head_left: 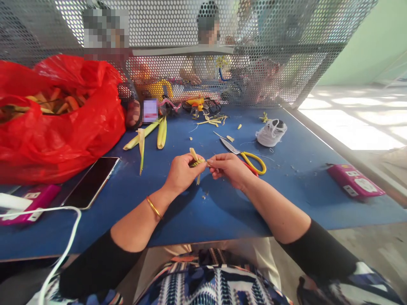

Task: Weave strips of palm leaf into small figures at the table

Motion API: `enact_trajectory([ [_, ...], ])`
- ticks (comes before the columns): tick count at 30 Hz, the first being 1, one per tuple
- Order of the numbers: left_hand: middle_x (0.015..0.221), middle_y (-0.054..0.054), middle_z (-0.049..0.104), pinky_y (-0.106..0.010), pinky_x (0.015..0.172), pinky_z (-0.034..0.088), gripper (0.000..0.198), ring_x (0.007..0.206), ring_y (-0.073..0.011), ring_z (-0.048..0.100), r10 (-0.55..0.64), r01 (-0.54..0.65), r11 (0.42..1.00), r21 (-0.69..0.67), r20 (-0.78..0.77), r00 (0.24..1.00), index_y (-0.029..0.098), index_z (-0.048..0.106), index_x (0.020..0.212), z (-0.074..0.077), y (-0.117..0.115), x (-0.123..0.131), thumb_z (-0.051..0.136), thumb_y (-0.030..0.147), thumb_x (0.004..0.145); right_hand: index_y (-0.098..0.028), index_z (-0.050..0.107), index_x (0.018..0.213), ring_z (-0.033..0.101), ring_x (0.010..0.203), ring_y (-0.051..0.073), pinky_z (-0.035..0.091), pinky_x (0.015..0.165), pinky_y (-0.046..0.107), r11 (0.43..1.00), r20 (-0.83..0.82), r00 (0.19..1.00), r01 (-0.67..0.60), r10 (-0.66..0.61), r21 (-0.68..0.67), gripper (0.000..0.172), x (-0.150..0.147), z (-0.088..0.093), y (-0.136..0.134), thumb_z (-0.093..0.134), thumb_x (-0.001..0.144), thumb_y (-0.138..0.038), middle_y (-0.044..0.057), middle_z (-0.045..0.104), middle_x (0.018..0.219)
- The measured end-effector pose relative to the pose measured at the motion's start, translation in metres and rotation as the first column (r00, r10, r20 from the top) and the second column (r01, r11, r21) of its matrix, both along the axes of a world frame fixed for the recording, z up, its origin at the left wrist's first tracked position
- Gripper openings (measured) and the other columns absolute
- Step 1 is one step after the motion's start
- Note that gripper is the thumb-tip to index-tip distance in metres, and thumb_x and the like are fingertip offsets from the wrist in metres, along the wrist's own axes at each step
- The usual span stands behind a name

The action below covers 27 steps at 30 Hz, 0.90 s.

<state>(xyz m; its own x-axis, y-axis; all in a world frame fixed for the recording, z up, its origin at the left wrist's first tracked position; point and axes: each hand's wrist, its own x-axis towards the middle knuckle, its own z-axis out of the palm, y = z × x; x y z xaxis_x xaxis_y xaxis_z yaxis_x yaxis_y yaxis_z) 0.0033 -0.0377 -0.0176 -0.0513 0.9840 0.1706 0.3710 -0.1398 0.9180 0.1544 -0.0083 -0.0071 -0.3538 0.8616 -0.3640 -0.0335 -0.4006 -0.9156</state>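
- Your left hand [181,171] pinches a small leaf piece [197,162] just above the table's middle; your fingers hide much of it, so its full shape is unclear.
- Your right hand [230,167] pinches narrowly on the piece's right end, where the detail is too small to make out.
- Your right hand also covers part of the scissors [238,151], mostly the red handle.
- On your left, the red bag [79,144] is cut off by the view's edge; its contents show only partly.
- A white block [14,202] overlaps the left pack [47,195], also cut off, near the dark phone [92,182].
- Past the mesh [295,72], a person [199,65] shows dimly through the holes.
- The blue table [203,220] bears leaves [162,133], thread [269,135] and scattered scraps.
- To your right lies a sunlit floor [352,127] beneath a pale green wall [359,51].
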Motion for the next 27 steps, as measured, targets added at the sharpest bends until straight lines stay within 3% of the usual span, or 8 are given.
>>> enact_trajectory([
  [4, 0.069, -0.001, 0.069, -0.022, 0.059, 0.043, 0.015, 0.061, -0.0132, 0.058, -0.052, 0.052, 0.999, -0.008, 0.007, 0.999, 0.016, 0.07, 0.074, 0.0, 0.0, -0.001, 0.068, 0.03, 0.067, -0.015, 0.055, 0.051, 0.043, 0.039, 0.004, 0.038, 0.04, 0.019, 0.999, 0.02, 1.0, -0.003, 0.002, 0.043, 0.03, 0.001, 0.0, 0.0, 0.081, 0.059, -0.029, -0.005, 0.05, 0.045],
  [9, 0.062, 0.001, 0.066, -0.022, 0.057, 0.042, 0.011, 0.058, -0.0123, 0.055, 0.013, -0.013, 1.0, -0.011, 0.048, 0.999, 0.017, 0.069, 0.067, 0.001, -0.001, 0.002, 0.067, 0.027, 0.065, -0.016, 0.056, 0.054, 0.044, 0.04, 0.005, 0.04, 0.045, 0.021, 0.998, 0.039, 0.999, -0.029, 0.027, 0.062, 0.029, -0.002, 0.0, -0.001, 0.078, 0.059, -0.033, -0.005, 0.052, 0.048],
  [12, 0.058, 0.001, 0.063, -0.022, 0.055, 0.042, 0.014, 0.056, -0.012, 0.055, 0.061, -0.033, 0.992, -0.121, 0.232, 0.971, 0.016, 0.067, 0.064, 0.001, 0.001, 0.003, 0.069, 0.03, 0.061, -0.016, 0.06, 0.061, 0.05, 0.048, 0.008, 0.043, 0.052, 0.023, 0.977, 0.13, 0.991, -0.053, 0.027, 0.207, 0.019, 0.001, 0.001, 0.002, 0.07, 0.065, -0.032, -0.002, 0.059, 0.055],
  [14, 0.056, 0.001, 0.062, -0.022, 0.052, 0.041, 0.018, 0.053, -0.0109, 0.053, 0.113, -0.026, 0.974, -0.226, 0.38, 0.918, 0.015, 0.066, 0.065, 0.001, 0.002, 0.004, 0.071, 0.032, 0.059, -0.017, 0.065, 0.069, 0.054, 0.054, 0.01, 0.044, 0.059, 0.025, 0.923, 0.243, 0.969, -0.047, -0.052, 0.382, 0.012, 0.009, 0.004, 0.008, 0.065, 0.069, -0.029, -0.001, 0.063, 0.061],
  [18, 0.056, 0.0, 0.06, -0.021, 0.049, 0.039, 0.022, 0.05, -0.0085, 0.051, 0.219, -0.01, 0.93, -0.367, 0.534, 0.816, 0.015, 0.063, 0.06, -0.001, 0.004, 0.003, 0.073, 0.033, 0.054, -0.019, 0.071, 0.078, 0.056, 0.064, 0.014, 0.041, 0.064, 0.029, 0.689, 0.424, 0.8, -0.019, -0.424, 0.725, 0.014, 0.042, 0.018, 0.029, 0.06, 0.074, -0.028, 0.0, 0.066, 0.067],
  [21, 0.057, 0.0, 0.059, -0.019, 0.046, 0.037, 0.023, 0.051, -0.0079, 0.051, 0.253, 0.004, 0.916, -0.401, 0.583, 0.772, 0.015, 0.061, 0.057, -0.002, 0.005, 0.003, 0.073, 0.034, 0.052, -0.02, 0.072, 0.073, 0.056, 0.066, 0.016, 0.038, 0.063, 0.029, 0.685, 0.629, 0.61, -0.186, -0.481, 0.705, 0.01, 0.065, 0.024, 0.047, 0.062, 0.072, -0.022, 0.001, 0.066, 0.067],
  [24, 0.058, 0.0, 0.059, -0.019, 0.044, 0.032, 0.025, 0.052, -0.008, 0.052, 0.284, 0.003, 0.904, -0.427, 0.608, 0.741, 0.015, 0.06, 0.058, -0.003, 0.005, 0.003, 0.075, 0.034, 0.052, -0.022, 0.072, 0.07, 0.055, 0.065, 0.015, 0.037, 0.062, 0.029, 0.682, 0.758, 0.508, -0.383, -0.409, 0.624, 0.007, 0.072, 0.021, 0.061, 0.066, 0.068, -0.02, 0.001, 0.065, 0.071],
  [27, 0.058, 0.0, 0.059, -0.02, 0.044, 0.031, 0.026, 0.052, -0.0082, 0.051, 0.313, -0.003, 0.896, -0.444, 0.626, 0.714, 0.015, 0.061, 0.06, -0.005, 0.006, 0.004, 0.077, 0.033, 0.052, -0.023, 0.072, 0.072, 0.053, 0.063, 0.014, 0.036, 0.059, 0.027, 0.675, 0.808, 0.425, -0.456, -0.408, 0.58, 0.006, 0.07, 0.009, 0.067, 0.068, 0.068, -0.022, 0.002, 0.063, 0.074],
])
